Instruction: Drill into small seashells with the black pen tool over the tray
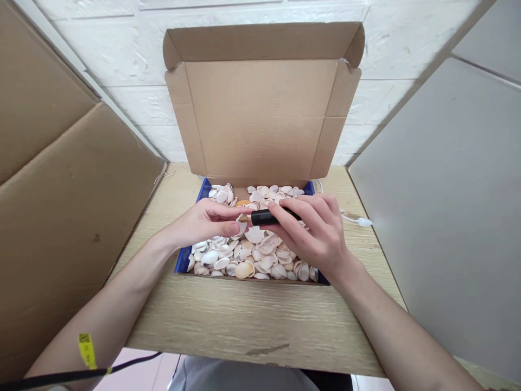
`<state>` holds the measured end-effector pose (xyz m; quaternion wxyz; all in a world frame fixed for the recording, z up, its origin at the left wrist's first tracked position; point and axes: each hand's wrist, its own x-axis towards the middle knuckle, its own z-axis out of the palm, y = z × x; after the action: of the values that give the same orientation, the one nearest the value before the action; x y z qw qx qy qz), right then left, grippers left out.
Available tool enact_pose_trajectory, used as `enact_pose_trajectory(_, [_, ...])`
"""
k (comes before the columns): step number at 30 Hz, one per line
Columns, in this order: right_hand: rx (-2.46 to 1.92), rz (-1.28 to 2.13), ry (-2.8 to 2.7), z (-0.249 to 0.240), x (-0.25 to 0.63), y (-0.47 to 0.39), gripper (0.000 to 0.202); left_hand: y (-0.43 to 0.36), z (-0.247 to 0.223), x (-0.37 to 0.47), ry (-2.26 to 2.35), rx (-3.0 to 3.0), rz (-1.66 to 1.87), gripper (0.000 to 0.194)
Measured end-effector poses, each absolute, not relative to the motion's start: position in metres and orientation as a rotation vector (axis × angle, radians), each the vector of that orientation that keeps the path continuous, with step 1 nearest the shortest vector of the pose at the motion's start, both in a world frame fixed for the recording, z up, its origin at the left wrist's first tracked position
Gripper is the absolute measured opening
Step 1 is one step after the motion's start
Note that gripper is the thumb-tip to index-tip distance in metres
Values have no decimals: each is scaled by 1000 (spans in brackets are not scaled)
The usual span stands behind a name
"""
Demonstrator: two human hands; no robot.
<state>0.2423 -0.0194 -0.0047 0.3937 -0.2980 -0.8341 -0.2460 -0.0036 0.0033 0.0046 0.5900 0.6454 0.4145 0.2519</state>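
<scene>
My right hand (313,228) is closed around a black cylindrical tool (264,218) with a brass-coloured tip pointing left. The tip meets a pale shell (241,225) pinched between the thumb and fingers of my left hand (215,220). Both hands are over an open cardboard box with blue sides (184,259), filled with many white and cream shells (267,262). An orange shell (243,203) lies behind the tool tip. The right fingers hide the tool's rear part.
The box's lid (260,114) stands raised against a white brick wall (134,54). Brown cardboard (61,201) rises at the left, a grey panel (448,206) at the right. A white cable (362,221) lies right of the box on the wooden table (244,320).
</scene>
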Motion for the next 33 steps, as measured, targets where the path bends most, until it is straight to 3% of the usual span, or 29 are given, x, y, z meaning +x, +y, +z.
enact_pose_trajectory(8, [-1031, -501, -2175, -10, 237, -16, 35, 4, 4, -1, 1042, 1309, 697, 40])
enact_pose_trajectory(18, [-1017, -318, -2367, -9, 236, -18, 50, 3, 9, 4, 1089, 1345, 709, 37])
enact_pose_trajectory(28, [-1023, -315, -2377, -11, 236, -18, 39, 2, 8, 3, 1062, 1252, 712, 53])
enact_pose_trajectory(33, [-1070, -280, -2390, -10, 236, -18, 40, 2, 6, -1, 1050, 1333, 709, 42])
